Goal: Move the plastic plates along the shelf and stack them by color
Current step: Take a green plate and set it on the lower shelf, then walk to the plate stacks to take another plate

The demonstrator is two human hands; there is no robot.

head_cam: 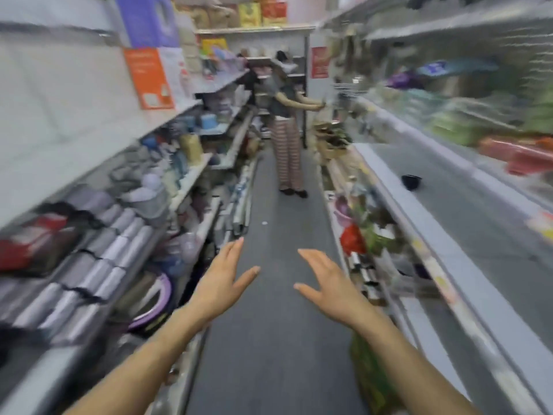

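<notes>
Presently: both hands empty, plates off to the upper right.
Left hand [223, 283] and right hand [326, 284] hover over the aisle floor [278, 339], fingers spread, holding nothing. The blurred red stack [526, 158] and green stack [452, 127], probably the plastic plates, sit along the right shelf [449, 211], well beyond the nearer right hand.

Blurred shop aisle with a grey floor [278, 324]. Far down it stands a person in striped trousers [287, 145], one arm reaching right. Orange-and-white card [148, 79] upper left, grey folded packs [101, 256] lower left, red bag [353, 239] low on the right.
</notes>
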